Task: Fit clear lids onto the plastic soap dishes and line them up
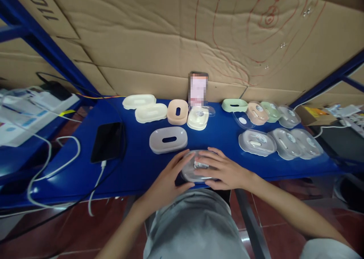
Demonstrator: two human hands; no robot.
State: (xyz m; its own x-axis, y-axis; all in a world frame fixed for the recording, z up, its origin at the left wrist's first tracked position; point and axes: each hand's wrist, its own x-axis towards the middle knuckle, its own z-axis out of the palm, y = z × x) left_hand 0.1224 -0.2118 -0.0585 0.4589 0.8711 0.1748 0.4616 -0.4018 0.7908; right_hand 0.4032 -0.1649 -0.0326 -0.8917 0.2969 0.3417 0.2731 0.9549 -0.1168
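Left hand [167, 179] flat against the left side of a clear oval case [193, 170] at the near bench edge, fingers spread, not closed round it. Right hand [223, 170] pressed on top, fingers splayed. Coloured bases [168, 139] loose to the far left, lidded clear cases [257, 142] finished far right. Blue bench [136, 164], phone [107, 141] charging left, cardboard wall [170, 43] behind.

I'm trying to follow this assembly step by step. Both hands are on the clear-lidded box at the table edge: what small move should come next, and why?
Probably press the clear lid down evenly. The left hand braces its left rim and the right hand lies flat on top, like the closed boxes at right.
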